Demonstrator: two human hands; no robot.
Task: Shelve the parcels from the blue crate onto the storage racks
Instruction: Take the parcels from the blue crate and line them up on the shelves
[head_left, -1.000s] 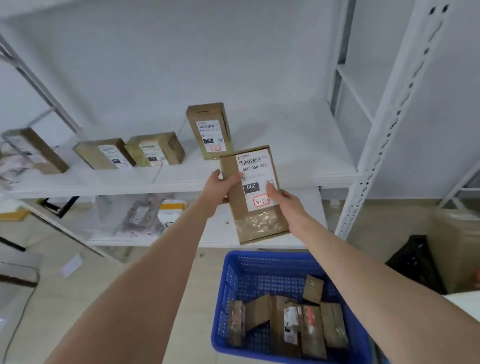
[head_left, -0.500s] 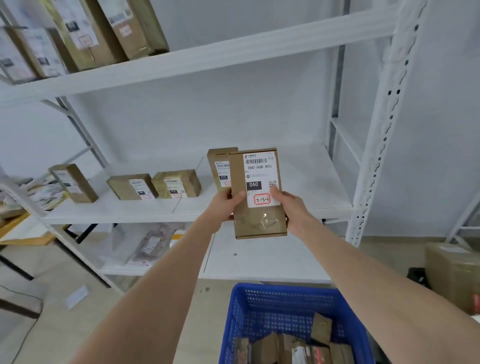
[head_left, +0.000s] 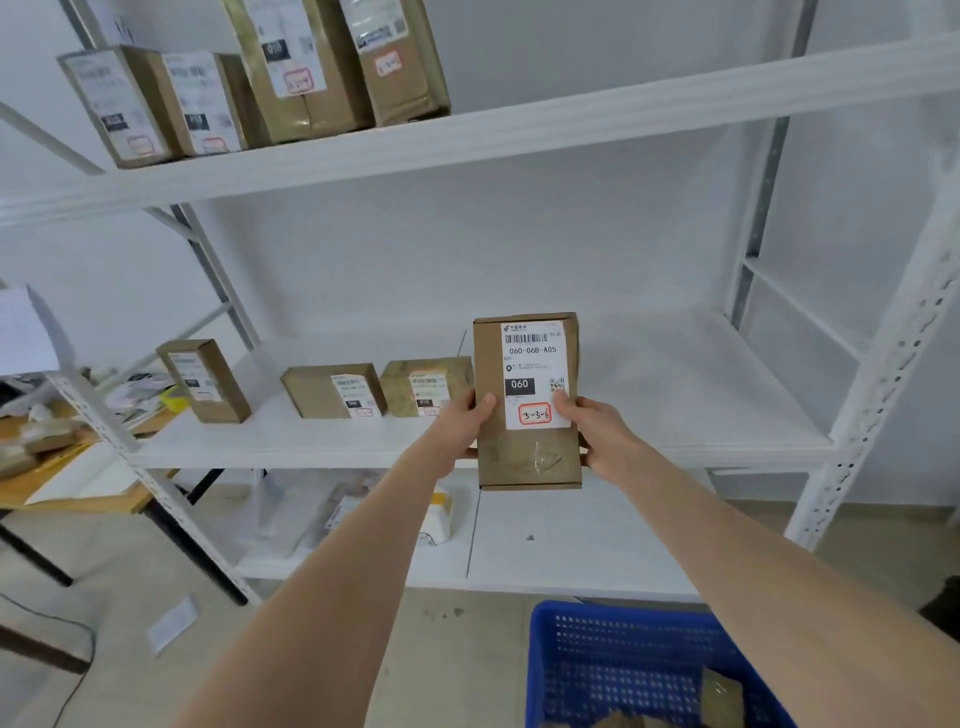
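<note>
Head view. Parcel (head_left: 527, 400): plain brown carton, tall and narrow, held upright with the label (head_left: 535, 374) facing the camera.
- Label is white. A barcode runs across the top, with "060-06B-A05" printed below it.
- "060" shows in white on a black block, with a small QR code to its right.
- "3-3-6" is handwritten at the foot inside a red outline. The small print is unreadable.
- Clear tape glints on the carton's lower face.

Left hand (head_left: 457, 426) grips the parcel's left edge, thumb on the front. Right hand (head_left: 597, 436) grips the right edge, thumb on the label's margin. The other fingers of both hands are behind the carton, hidden.

Parcel is in front of the middle shelf (head_left: 675, 395), at its front edge. Whether it touches the shelf, cannot tell. It sits just right of three boxes (head_left: 332, 389) in a row, whose labels are too small to read.

Top shelf (head_left: 519, 130) carries more labelled parcels with blurred red-outlined marks.

Blue crate (head_left: 623, 670) is low right on the floor, with brown cartons inside.
</note>
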